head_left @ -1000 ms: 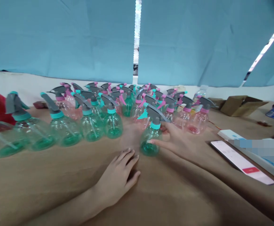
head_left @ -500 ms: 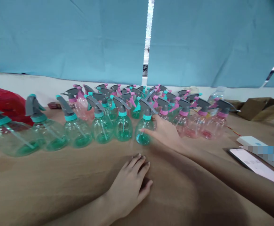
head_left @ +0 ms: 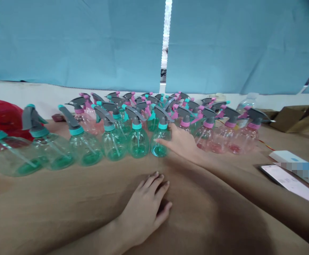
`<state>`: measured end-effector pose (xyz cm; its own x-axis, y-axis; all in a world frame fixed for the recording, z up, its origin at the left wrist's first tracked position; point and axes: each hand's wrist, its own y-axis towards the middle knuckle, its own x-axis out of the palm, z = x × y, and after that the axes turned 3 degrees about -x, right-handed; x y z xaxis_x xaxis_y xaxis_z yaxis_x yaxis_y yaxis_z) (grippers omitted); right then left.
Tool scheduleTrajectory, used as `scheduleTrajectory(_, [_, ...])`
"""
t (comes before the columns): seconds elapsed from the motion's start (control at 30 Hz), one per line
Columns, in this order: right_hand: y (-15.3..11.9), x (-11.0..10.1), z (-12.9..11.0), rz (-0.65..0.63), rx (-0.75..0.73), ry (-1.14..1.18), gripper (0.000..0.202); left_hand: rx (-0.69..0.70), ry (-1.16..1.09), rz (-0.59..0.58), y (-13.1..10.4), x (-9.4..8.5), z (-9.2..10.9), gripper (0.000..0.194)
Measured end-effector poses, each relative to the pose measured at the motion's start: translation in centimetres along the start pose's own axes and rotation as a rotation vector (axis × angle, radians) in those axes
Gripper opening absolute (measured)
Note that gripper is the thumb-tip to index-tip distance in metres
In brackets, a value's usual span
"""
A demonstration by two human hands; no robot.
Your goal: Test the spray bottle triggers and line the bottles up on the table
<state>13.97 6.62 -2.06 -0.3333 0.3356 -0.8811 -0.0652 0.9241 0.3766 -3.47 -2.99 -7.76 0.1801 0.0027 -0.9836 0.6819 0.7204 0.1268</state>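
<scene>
Avoid sideways jolts to the green spray bottle (head_left: pixel 159 149) grasped in the right hand (head_left: pixel 183 142) in the front row on the table (head_left: pixel 85 198), with left hand (head_left: pixel 145 209) relaxed and empty, to limit probable toppling of the adjacent bottle (head_left: pixel 138 144).

Left hand (head_left: pixel 146 209): palm down, fingers (head_left: pixel 150 180) loosely spread. Right arm (head_left: pixel 239 180) extended forward; right hand (head_left: pixel 183 144) curved in grasp, thumb (head_left: pixel 165 143) pointing left.
</scene>
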Motion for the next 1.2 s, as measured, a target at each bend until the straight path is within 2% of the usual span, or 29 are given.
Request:
scheduleTrajectory(0.17, [0.0, 0.3, 0.0, 0.001, 0.012, 0.012, 0.068, 0.013, 0.008, 0.011, 0.1, 0.1, -0.1, 0.042])
scheduleTrajectory(0.27, [-0.9, -0.2, 0.3, 0.036, -0.004, 0.095, 0.072, 0.021, 0.017, 0.010, 0.1, 0.1, -0.1, 0.043])
scheduleTrajectory(0.33, [-1.8, -1.1, 1.0, 0.077, -0.014, 0.134, 0.062, 0.022, 0.025, 0.011, 0.1, 0.0, -0.1, 0.042])
scheduleTrajectory(0.43, [-3.1, -2.6, 2.7, 0.102, 0.012, 0.124, 0.034, 0.026, 0.035, 0.009, 0.0, 0.1, -0.1, 0.042])
scheduleTrajectory(0.5, [-3.6, -3.3, 4.2, 0.135, 0.038, 0.072, 0.027, 0.030, 0.034, 0.008, 0.0, 0.0, -0.1, 0.043])
scheduleTrajectory(0.57, [-3.7, -3.6, 5.6, 0.175, 0.076, 0.024, 0.029, 0.027, 0.033, 0.010, 0.0, 0.0, -0.1, 0.043])
scheduleTrajectory(0.67, [-3.4, -3.4, 6.9, 0.176, 0.113, -0.026, 0.044, 0.025, 0.036, 0.025, 0.0, 0.1, -0.2, 0.042])
scheduleTrajectory(0.8, [-2.4, -2.8, 6.9, 0.082, 0.100, -0.049, 0.063, 0.034, 0.039, 0.055, 0.1, 0.3, -0.3, 0.041])
scheduleTrajectory(0.97, [-0.9, -2.0, 6.4, 0.060, 0.141, 0.018, 0.073, 0.044, 0.046, 0.073, 0.1, 0.4, -0.4, 0.040])
scheduleTrajectory(1.2, [-0.1, -1.2, 7.0, 0.054, 0.149, 0.079, 0.063, 0.043, 0.064, 0.083, 0.5, 0.4, -0.4, 0.040])
